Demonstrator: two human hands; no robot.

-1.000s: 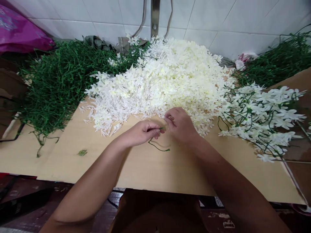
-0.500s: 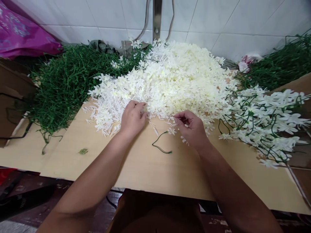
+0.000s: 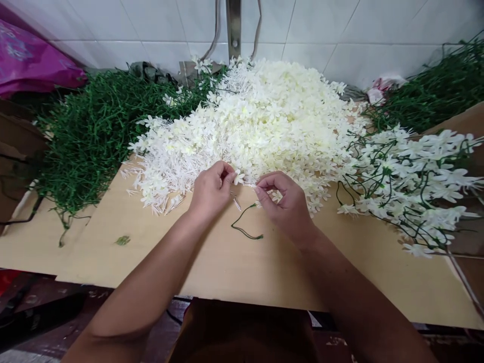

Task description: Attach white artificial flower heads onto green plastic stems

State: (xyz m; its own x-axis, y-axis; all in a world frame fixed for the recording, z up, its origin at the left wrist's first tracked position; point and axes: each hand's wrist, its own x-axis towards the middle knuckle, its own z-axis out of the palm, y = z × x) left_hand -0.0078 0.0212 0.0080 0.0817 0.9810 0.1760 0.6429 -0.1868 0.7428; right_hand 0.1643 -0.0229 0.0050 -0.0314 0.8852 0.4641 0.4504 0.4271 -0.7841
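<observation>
My left hand (image 3: 214,187) pinches a white artificial flower (image 3: 239,177) between thumb and fingertips, at the front edge of the flower pile (image 3: 272,121). Close by on the right, my right hand (image 3: 283,204) is closed in a pinch. Its fingertips meet at a thin whitish piece too small to make out. Below and between the hands, a bent green plastic stem (image 3: 242,229) lies on the tabletop (image 3: 223,272), its upper end beside the right thumb. A few loose white pieces lie near the left fingers.
Green stems are heaped at the left (image 3: 94,131) and in another pile at the back right (image 3: 446,91). Assembled flower sprays (image 3: 412,186) lie at the right. A small green scrap (image 3: 123,240) sits front left. Behind stands a tiled wall (image 3: 310,30).
My left hand has drawn a flower to its fingertips. My right hand has moved left, closer to the left one. The view has shifted slightly.
</observation>
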